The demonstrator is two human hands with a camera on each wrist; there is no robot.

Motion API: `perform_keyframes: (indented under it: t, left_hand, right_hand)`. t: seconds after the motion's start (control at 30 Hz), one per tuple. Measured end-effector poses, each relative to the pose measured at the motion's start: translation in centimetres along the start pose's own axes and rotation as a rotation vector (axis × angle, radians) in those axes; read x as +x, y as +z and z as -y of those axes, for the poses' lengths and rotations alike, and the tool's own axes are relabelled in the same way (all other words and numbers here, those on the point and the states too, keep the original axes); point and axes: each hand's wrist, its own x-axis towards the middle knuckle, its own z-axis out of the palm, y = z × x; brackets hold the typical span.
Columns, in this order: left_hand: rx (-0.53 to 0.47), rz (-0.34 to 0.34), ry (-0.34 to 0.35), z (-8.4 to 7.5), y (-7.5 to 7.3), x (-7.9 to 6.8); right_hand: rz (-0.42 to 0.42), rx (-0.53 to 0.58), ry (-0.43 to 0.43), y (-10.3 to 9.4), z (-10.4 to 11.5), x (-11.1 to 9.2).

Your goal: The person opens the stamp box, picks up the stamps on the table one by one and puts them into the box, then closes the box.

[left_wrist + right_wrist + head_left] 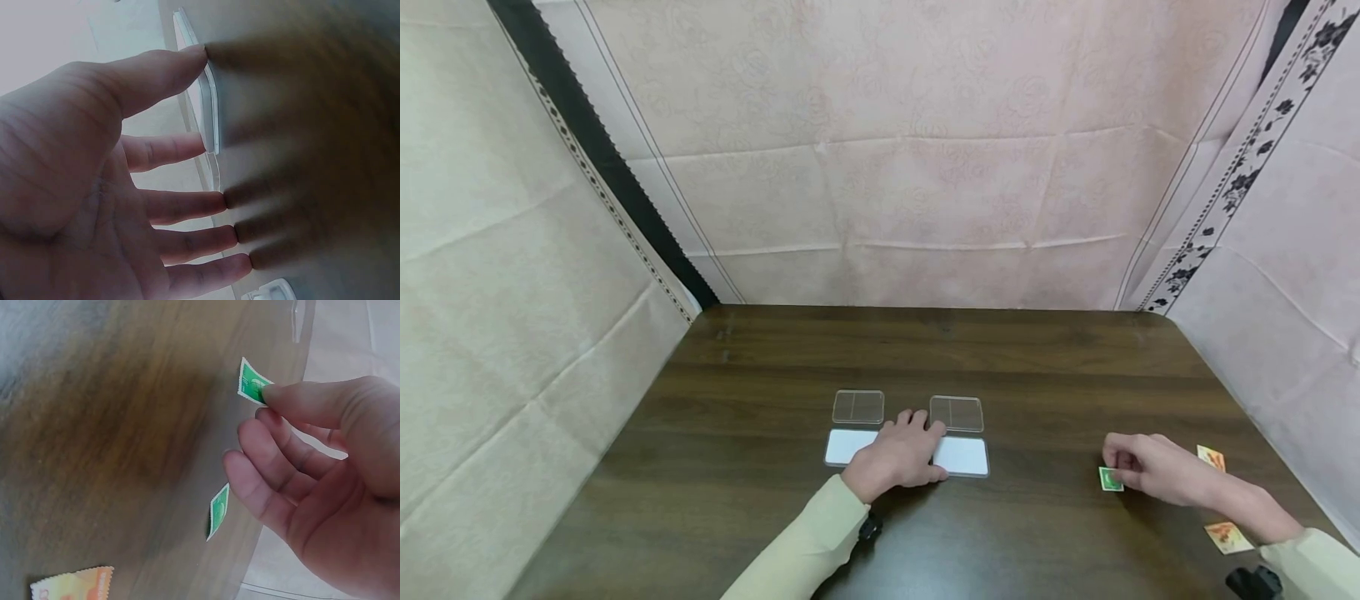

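Observation:
My right hand (1165,471) pinches a small green postage stamp (251,382) with perforated white edges between thumb and forefinger, low over the brown table. Below that hand, a second green stamp (219,512) lies on the table in the right wrist view. Two orange stamps lie by the right forearm, one farther back (1210,456) and one nearer (1228,537). The left hand (898,457) spreads straight fingers between two flat white panels, left (847,447) and right (962,456). Its thumb is at the edge of the right panel.
Behind the white panels lie two clear plastic panels, left (858,407) and right (957,413), seemingly their lids. Pale cloth (925,208) hangs along the back and both sides of the wooden table (760,500).

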Motion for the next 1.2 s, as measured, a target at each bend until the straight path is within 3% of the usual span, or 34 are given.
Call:
perform_keyframes:
  t: [0.57, 1.2]
  left_hand:
    - [-0.005, 0.004, -0.004, -0.1, -0.1, 0.0]
    - [-0.005, 0.004, -0.005, -0.3, -0.2, -0.2]
  right_hand:
    - [-0.006, 0.100, -0.033, -1.0, 0.3, 0.6]
    - [0.014, 0.140, 0.031, -1.1, 2.3, 3.0]
